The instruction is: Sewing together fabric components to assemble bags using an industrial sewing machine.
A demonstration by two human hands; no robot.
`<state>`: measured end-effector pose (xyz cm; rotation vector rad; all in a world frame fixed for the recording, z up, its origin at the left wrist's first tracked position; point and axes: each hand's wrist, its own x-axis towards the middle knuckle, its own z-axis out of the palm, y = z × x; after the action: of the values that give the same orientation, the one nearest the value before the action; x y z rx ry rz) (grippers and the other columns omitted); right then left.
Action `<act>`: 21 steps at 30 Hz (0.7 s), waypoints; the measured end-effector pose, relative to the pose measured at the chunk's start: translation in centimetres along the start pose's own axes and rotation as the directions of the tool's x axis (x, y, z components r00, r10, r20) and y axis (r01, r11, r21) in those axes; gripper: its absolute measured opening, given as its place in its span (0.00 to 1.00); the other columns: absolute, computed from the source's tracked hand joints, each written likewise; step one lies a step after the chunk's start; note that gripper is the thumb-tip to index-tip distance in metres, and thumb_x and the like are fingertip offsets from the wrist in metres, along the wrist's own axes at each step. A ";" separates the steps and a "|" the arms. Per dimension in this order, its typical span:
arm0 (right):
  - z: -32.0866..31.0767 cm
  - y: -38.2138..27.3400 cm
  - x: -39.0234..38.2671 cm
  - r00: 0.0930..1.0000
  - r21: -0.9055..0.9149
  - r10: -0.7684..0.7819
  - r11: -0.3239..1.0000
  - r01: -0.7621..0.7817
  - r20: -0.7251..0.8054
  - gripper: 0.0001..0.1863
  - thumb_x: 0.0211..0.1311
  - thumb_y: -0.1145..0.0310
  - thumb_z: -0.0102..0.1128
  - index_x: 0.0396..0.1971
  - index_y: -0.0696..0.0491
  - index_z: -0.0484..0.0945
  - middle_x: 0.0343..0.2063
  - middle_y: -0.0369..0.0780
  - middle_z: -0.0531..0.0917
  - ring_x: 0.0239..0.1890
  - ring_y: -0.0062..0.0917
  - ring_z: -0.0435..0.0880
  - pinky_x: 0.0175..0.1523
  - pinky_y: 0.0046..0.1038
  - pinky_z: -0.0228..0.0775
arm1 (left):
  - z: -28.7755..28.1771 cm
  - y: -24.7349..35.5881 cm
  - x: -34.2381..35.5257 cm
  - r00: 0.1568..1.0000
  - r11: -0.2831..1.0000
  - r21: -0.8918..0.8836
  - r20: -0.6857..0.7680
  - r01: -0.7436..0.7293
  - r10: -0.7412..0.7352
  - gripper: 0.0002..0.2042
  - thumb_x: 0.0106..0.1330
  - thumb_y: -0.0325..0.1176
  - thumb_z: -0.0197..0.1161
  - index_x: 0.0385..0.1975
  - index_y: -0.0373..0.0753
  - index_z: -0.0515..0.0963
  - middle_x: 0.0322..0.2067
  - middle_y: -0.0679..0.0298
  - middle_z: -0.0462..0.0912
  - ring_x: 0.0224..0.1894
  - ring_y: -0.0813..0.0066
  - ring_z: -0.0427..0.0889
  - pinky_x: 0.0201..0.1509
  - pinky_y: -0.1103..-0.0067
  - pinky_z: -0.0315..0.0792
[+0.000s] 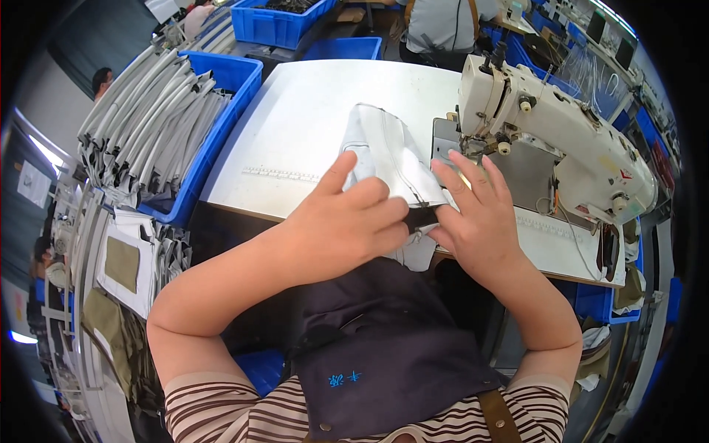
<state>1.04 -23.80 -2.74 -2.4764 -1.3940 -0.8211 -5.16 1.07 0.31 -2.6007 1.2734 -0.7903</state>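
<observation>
A white sewn fabric piece [395,151] with dark seam lines lies over the front edge of the white sewing table, and part of it hangs below. My left hand [347,221] has its fingers curled on the near edge of the piece, by a dark strip [422,217], with its thumb raised. At the other end of that strip, my right hand [480,214] pinches the edge between thumb and forefinger, its other fingers spread. Just beyond it stands a white sewing machine [550,122], its needle area close to those fingertips. The fingers partly cover the strip.
On the left, a blue bin [247,88] holds a tall stack of grey-white pieces [159,122]. Below it hang white and olive fabric panels [122,264]. Rulers [281,173] are fixed along the tabletop [295,96]. Small scissors [608,251] lie at the right corner. A person [443,26] sits beyond the table.
</observation>
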 end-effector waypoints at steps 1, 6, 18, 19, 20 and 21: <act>0.0 0.1 0.0 1.000 0.000 0.001 1.000 -0.001 0.000 0.09 0.46 0.68 0.72 0.29 0.52 0.82 0.61 0.43 0.80 0.67 0.38 0.74 0.70 0.50 0.65 | -0.2 -0.1 0.1 0.997 0.997 -0.026 0.028 0.076 -0.076 0.08 0.54 0.40 0.71 0.33 0.55 0.83 0.42 0.77 0.76 0.48 0.74 0.72 0.68 0.56 0.57; 1.4 0.8 0.2 0.975 0.097 -0.176 0.977 0.190 -0.134 0.08 0.48 0.67 0.68 0.26 0.54 0.80 0.57 0.43 0.82 0.61 0.39 0.79 0.63 0.45 0.73 | -1.1 -1.3 1.5 0.975 0.958 -0.195 0.118 0.211 -0.190 0.11 0.52 0.43 0.76 0.34 0.51 0.86 0.47 0.71 0.77 0.52 0.67 0.73 0.67 0.59 0.60; -0.1 0.8 0.5 0.966 0.287 -0.051 0.950 0.125 -0.252 0.16 0.45 0.69 0.79 0.20 0.55 0.76 0.40 0.42 0.86 0.44 0.38 0.87 0.45 0.35 0.80 | 0.2 -2.8 1.5 0.980 0.901 -0.409 -0.059 0.149 -0.189 0.10 0.57 0.36 0.77 0.29 0.41 0.82 0.44 0.67 0.89 0.39 0.67 0.87 0.43 0.73 0.78; -0.3 0.7 0.4 0.967 0.287 -0.049 0.950 0.122 -0.251 0.16 0.45 0.69 0.79 0.20 0.55 0.76 0.40 0.42 0.86 0.44 0.38 0.87 0.45 0.35 0.80 | 0.1 -2.7 1.6 0.971 0.890 -0.433 -0.114 0.140 -0.208 0.10 0.56 0.34 0.78 0.29 0.40 0.81 0.41 0.66 0.90 0.35 0.66 0.87 0.40 0.75 0.78; -0.3 0.7 0.4 0.962 0.290 -0.046 0.949 0.126 -0.268 0.16 0.44 0.70 0.80 0.20 0.55 0.76 0.40 0.41 0.86 0.43 0.36 0.86 0.43 0.34 0.80 | -0.1 -2.6 1.7 0.972 0.890 -0.434 -0.112 0.140 -0.208 0.10 0.56 0.34 0.78 0.29 0.40 0.81 0.41 0.66 0.90 0.35 0.66 0.87 0.40 0.75 0.78; -0.4 0.7 0.3 0.957 0.294 -0.043 0.947 0.130 -0.286 0.16 0.43 0.72 0.80 0.21 0.55 0.75 0.40 0.41 0.85 0.42 0.35 0.86 0.41 0.33 0.80 | -0.4 -2.5 1.8 0.960 0.860 -0.474 -0.092 0.191 -0.263 0.10 0.56 0.33 0.78 0.28 0.40 0.81 0.41 0.65 0.90 0.35 0.65 0.87 0.40 0.75 0.79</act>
<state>1.65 -24.09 -2.16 -1.9928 -1.4150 -0.8520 -2.69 1.34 2.17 -3.1761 1.3479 -0.8210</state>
